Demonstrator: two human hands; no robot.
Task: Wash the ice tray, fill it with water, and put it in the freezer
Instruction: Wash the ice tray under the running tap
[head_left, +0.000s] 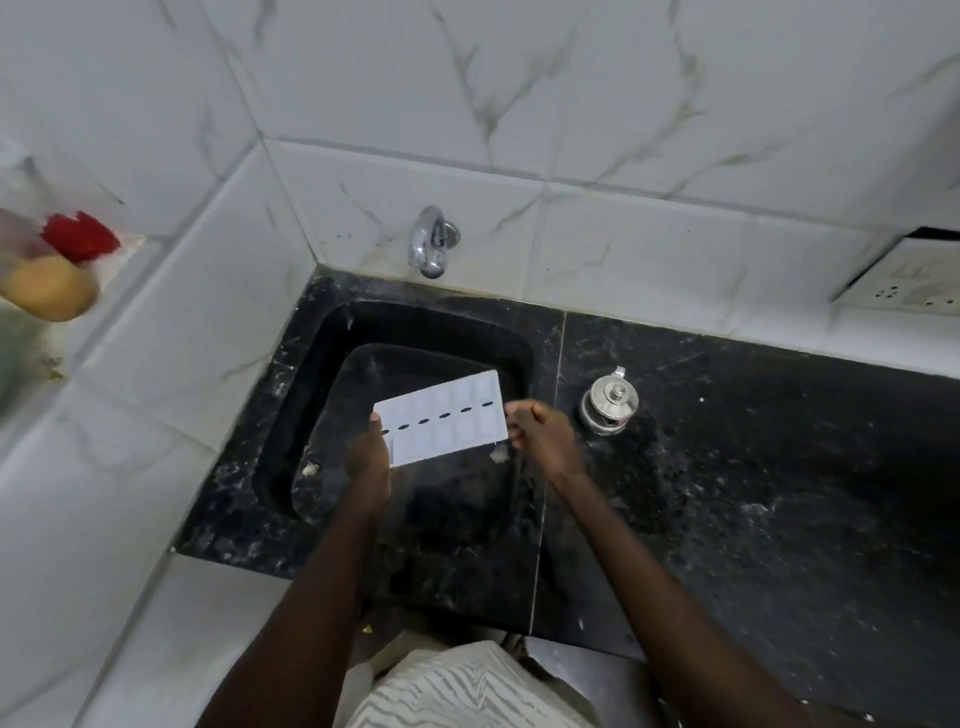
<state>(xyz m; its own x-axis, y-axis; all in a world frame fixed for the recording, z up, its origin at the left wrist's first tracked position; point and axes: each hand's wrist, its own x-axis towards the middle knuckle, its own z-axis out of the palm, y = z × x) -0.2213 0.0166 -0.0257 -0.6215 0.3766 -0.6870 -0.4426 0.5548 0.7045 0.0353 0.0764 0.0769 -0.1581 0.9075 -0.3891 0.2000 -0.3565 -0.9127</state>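
A white ice tray (441, 418) with two rows of cells and a line of dark slots down its middle hangs over the black sink (332, 332). My left hand (370, 457) grips its near-left end. My right hand (540, 428) holds its right end, fingers curled at the edge. The tray is tilted, right end higher. A chrome tap (428, 244) sticks out of the tiled wall above the sink's far edge; no water runs from it.
A black stone counter (753, 467) runs to the right of the sink, with a small steel lidded pot (609, 402) close to my right hand. White tiled walls close the left and back. A wall socket (909, 283) sits far right. Blurred red and orange items (57, 270) lie far left.
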